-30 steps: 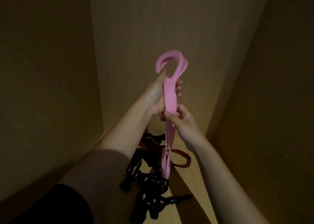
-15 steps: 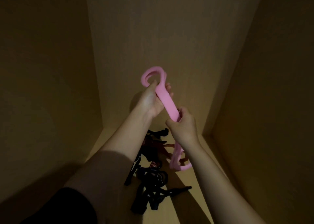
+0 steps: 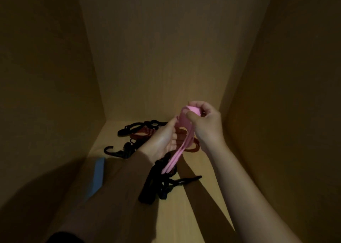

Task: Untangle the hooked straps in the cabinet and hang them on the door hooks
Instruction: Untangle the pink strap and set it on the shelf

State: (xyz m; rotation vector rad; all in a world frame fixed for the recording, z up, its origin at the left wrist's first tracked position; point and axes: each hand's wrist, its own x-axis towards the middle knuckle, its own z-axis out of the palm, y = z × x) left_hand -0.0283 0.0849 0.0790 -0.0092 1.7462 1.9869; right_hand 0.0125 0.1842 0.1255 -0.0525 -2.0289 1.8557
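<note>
Dim, warm light from behind; forearm shadows fall forward, hands motion-blurred.

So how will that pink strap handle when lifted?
Probably floppy: the pink strap droops in loose strands from the right hand past the left hand. Likely light, since a pinch carries it. Its low end hangs by the black straps, so it may snag.

the dim inside of a storage cabinet [image 3: 55,80]; a plain light-wood back panel [image 3: 166,49] meets side walls [image 3: 287,95] left and right and a matching floor [image 3: 177,222]; tangled hooked straps [image 3: 156,180] lie heaped on that floor
</note>
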